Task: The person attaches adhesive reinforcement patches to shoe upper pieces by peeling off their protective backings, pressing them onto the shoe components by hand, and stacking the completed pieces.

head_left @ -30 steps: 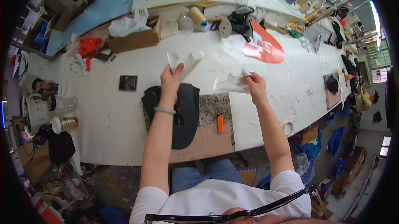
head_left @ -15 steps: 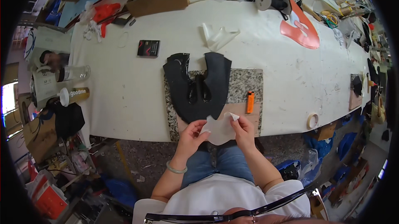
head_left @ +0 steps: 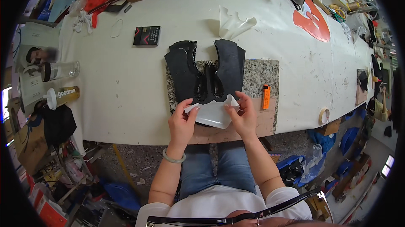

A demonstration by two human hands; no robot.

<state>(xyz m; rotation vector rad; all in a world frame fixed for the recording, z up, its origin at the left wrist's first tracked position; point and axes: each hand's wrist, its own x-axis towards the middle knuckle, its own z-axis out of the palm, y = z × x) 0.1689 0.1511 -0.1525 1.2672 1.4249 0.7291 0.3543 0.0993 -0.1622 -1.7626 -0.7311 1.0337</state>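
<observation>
A thin, whitish translucent sheet (head_left: 214, 116) with a scalloped upper edge lies over the near, rounded end of a black shoe upper (head_left: 230, 64). My left hand (head_left: 182, 125) pinches the sheet's left corner between thumb and fingers. At the opposite corner, my right hand (head_left: 244, 119) grips it the same way, thumb on top. The upper is spread flat, its two side pieces pointing away from me and its throat opening in the middle. Under it are a speckled granite slab (head_left: 263, 73) and a pinkish-beige board (head_left: 263, 121).
An orange lighter (head_left: 266, 97) rests on the slab's right side. Farther back are a black-and-red box (head_left: 147, 36) and a second translucent piece (head_left: 234, 24). A tape roll (head_left: 324, 116) sits near the front edge at right; a glass jar (head_left: 63, 71) and a lidded cup (head_left: 63, 96) are at left.
Both hands have moved forward with the translucent sheet, from the table's near edge onto the upper's rounded end. The sheet now lies flatter across it.
</observation>
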